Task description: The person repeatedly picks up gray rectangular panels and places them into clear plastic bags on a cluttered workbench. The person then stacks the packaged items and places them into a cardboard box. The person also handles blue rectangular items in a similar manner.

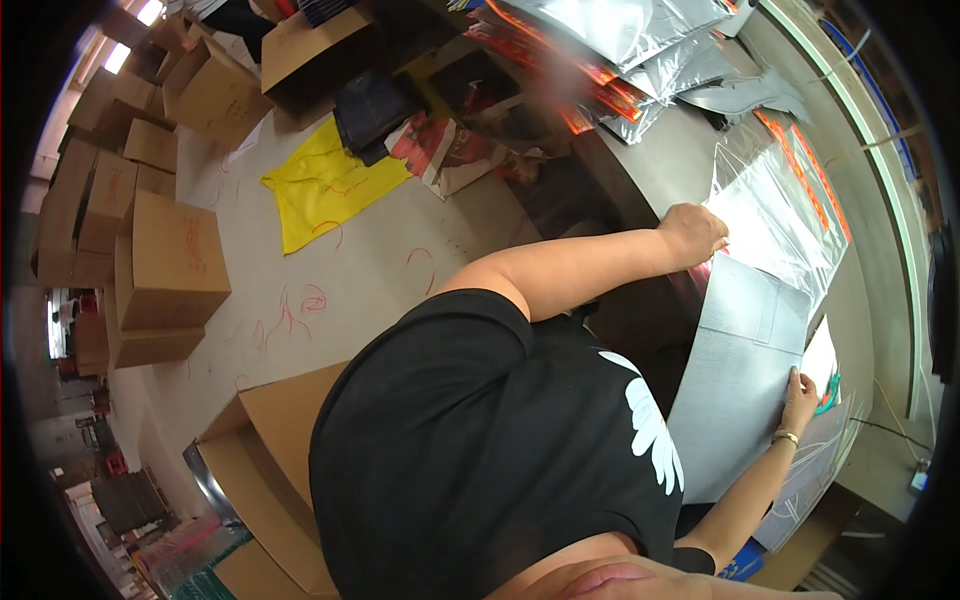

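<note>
Currently, in the head view, pinching the edge of a clear plastic bag with the left grip, with fingers curled together. Holding a grey sheet by its side edge in the right grip. Keeping that sheet between both grips, with one end at the bag; impossible to tell whether inside it. Showing white paper just beside the right grip, shiny packets piled beyond the left grip on the counter, and a yellow sheet well apart from both.
</note>
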### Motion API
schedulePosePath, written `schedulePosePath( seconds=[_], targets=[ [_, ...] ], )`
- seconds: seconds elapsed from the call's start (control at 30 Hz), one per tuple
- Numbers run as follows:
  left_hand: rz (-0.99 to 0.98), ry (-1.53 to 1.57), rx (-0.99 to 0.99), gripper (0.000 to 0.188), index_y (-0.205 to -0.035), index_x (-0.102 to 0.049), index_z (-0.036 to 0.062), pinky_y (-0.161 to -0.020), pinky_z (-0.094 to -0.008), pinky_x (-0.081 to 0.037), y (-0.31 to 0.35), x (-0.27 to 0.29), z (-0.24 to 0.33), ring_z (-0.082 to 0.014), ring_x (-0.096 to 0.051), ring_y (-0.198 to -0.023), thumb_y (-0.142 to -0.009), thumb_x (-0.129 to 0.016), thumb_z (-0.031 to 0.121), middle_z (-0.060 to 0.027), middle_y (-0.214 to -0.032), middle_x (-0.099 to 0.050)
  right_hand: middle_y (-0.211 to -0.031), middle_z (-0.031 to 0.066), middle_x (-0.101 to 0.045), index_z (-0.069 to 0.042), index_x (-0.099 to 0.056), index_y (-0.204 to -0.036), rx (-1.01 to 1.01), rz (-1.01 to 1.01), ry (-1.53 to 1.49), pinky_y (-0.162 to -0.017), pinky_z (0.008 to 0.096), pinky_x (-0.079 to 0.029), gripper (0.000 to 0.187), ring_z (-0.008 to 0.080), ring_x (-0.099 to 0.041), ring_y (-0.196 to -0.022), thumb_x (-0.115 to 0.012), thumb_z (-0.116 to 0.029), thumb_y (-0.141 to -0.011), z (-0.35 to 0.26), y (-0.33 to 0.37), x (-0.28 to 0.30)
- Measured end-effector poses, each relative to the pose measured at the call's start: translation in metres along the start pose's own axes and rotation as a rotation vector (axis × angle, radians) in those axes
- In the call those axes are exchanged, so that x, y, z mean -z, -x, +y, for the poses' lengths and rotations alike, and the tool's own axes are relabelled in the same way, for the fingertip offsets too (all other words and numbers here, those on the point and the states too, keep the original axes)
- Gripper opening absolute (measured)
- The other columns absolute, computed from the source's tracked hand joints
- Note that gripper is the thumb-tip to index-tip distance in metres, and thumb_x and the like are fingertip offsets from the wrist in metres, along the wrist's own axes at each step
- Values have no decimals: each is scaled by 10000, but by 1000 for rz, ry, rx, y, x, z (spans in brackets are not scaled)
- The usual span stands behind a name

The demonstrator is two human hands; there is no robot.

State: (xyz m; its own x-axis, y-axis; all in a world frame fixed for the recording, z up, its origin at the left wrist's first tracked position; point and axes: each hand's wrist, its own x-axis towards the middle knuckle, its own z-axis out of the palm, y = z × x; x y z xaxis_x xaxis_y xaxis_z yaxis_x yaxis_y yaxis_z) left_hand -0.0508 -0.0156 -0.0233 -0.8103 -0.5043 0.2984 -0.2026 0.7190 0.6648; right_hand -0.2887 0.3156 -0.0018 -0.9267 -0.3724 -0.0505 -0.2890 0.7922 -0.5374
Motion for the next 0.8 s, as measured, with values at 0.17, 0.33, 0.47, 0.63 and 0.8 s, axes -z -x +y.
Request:
schedulePosePath(
  seconds=[0.17,0.33,0.47,0.63,0.8],
  targets=[
    [148,560,168,279,-1115,-637,-1,-881,-375,-483,-4,-27,-4,-340,-623,-993,-893,-553,145,-214,-1081,-640,-965,152,-597,0,-555,-1197,273,304,450,-841,373,-442,496,272,-564,-919,-669,-318,-834,-31,-2,-41],
    [183,672,189,303,-1161,-600,-32,-912,-358,-467,-4,-43,-4,-292,-611,-1060,-878,-533,51,-245,-1081,-634,-1359,230,-430,-51,-500,-1303,774,115,228,-1065,453,-283,549,367,-371,-1287,-659,-247,-815,-144,84,-92],
    [171,681,107,376,-1233,-556,-25,-837,-330,-483,0,-34,-1,-224,-633,-938,-864,-512,32,-205,-1001,-660,-1389,242,-384,-90,-468,-1349,895,29,270,-1088,448,-259,590,388,-334,-1308,-625,-96,-780,-209,139,-103],
    [66,829,-27,517,-1394,-376,6,-632,-274,-484,-1,-10,9,-125,-541,-662,-884,-460,32,-81,-795,-583,-1347,254,-425,-119,-560,-1260,916,64,168,-1050,429,-338,558,398,-410,-1243,-545,35,-725,-209,120,-85],
    [51,905,-21,542,-1436,-310,56,-595,-246,-477,-13,-11,1,-92,-531,-642,-921,-474,16,-46,-783,-559,-1281,252,-490,-125,-635,-1152,914,130,252,-1010,416,-389,472,393,-459,-1192,-520,49,-729,-214,113,-75]
  ],
)
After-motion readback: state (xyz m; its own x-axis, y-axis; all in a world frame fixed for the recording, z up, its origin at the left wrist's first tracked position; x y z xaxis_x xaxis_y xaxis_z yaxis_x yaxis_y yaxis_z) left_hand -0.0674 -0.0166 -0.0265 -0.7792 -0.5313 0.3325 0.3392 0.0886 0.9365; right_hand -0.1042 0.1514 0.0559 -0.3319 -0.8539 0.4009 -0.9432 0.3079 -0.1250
